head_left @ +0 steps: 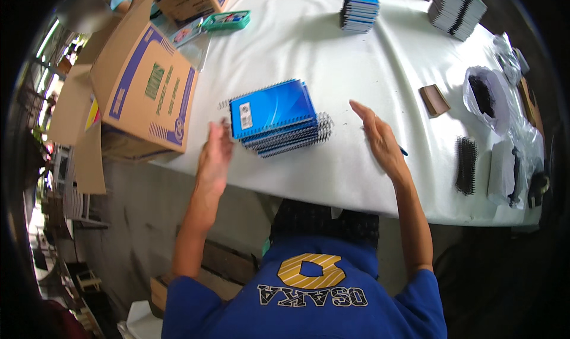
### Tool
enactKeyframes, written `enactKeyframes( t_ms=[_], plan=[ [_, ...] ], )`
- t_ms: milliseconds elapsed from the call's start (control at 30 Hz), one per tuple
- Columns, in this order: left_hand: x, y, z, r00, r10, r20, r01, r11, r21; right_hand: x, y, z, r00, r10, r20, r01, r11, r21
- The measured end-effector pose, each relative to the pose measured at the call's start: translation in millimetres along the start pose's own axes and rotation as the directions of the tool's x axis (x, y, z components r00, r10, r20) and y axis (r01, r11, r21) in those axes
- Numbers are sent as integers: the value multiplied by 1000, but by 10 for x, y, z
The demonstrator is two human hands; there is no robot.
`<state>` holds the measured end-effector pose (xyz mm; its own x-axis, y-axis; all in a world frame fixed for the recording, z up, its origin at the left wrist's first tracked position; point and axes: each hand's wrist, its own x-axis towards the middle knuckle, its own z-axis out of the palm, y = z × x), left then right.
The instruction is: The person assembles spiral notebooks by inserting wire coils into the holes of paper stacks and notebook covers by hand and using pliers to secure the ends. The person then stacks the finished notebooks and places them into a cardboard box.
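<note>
A stack of blue spiral-bound notebooks (276, 104) lies on the white-covered table in front of me, its layers slightly out of line and black coil bindings showing along the near side. At the stack's left end is my left hand (215, 155), held upright and blurred at the fingertips, open with nothing in it. Whether it touches the coils I cannot tell. Off to the right of the stack, my right hand (381, 142) is open too, fingers stretched out and apart from the notebooks. The tip of a dark blue pen-like thing (404, 151) shows beside it.
An open cardboard carton (145, 95) stands at the left, another carton (193, 0) behind it, near a green tray (228, 21). Further notebook stacks (360, 9) stand at the far side. On the right are a small brown box (434, 101), black coils (466, 165) and a plastic bag (504, 92).
</note>
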<state>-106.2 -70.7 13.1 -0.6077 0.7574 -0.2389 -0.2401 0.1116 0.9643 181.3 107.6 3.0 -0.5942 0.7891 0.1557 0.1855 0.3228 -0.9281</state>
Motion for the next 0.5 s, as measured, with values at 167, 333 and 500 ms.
enactKeyframes(
  t_ms=[167, 333, 500],
  plan=[
    [63, -79, 438, 949, -262, 174, 293, 938, -188, 520, 42, 174, 967, 110, 229, -148, 977, 153],
    [90, -196, 508, 960, -187, 208, 228, 954, -193, 704, -199, 232, 806, 64, 589, -245, 941, 232],
    [84, -234, 597, 969, -161, 186, 199, 957, -213, 686, -198, 206, 867, 145, 478, -214, 972, 94]
  ],
)
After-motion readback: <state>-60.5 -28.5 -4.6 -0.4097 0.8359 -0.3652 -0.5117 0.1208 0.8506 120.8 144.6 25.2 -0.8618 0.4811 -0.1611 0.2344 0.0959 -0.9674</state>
